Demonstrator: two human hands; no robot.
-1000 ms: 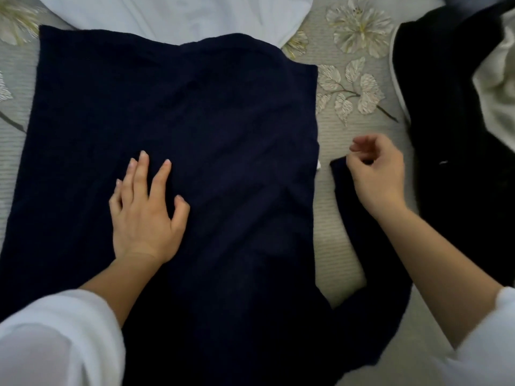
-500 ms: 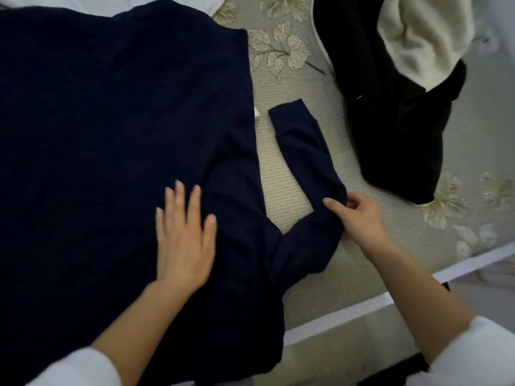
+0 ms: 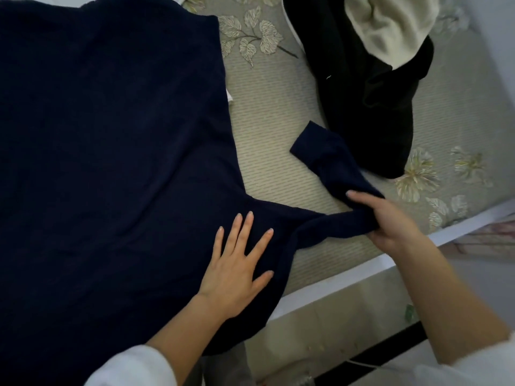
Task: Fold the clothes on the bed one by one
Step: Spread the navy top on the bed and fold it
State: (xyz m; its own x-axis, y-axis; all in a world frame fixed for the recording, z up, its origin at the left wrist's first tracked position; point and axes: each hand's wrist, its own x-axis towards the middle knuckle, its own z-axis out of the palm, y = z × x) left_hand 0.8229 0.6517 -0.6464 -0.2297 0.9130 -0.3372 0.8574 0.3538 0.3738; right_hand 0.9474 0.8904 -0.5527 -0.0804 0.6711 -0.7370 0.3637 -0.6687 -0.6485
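Right now the person is working on the navy sweater (image 3: 111, 162), which is lying spread flat across the left part of the bed (image 3: 267, 121). Its sleeve (image 3: 328, 168) is stretching out to the right over the patterned cover. The left grip (image 3: 237, 263) is lying flat with its fingers spread, pressing the sweater's body just beside the armpit. The right grip (image 3: 390, 218) is pinching the sleeve at about its middle, thumb on top and fingers curled round the cloth. The cuff end is trailing up toward the black garment (image 3: 356, 107).

The step in hand is probably folding this sleeve in across the body. To do it well, the flat palm should be acting as the anchor, holding the shoulder seam down so the body is not sliding or wrinkling. The pinching hand should be lifting the sleeve enough for the cuff to clear the bed, then carrying it over in one sweep. The sleeve is looking slightly twisted near the armpit, so untwisting it first would likely be helping the fold lie flat.

Counting: one navy sweater, one of its sleeves showing, and one black garment. One cream piece (image 3: 390, 23) is lying on the black garment; whether it is a lining or a separate garment is not showing. Two hands are working.
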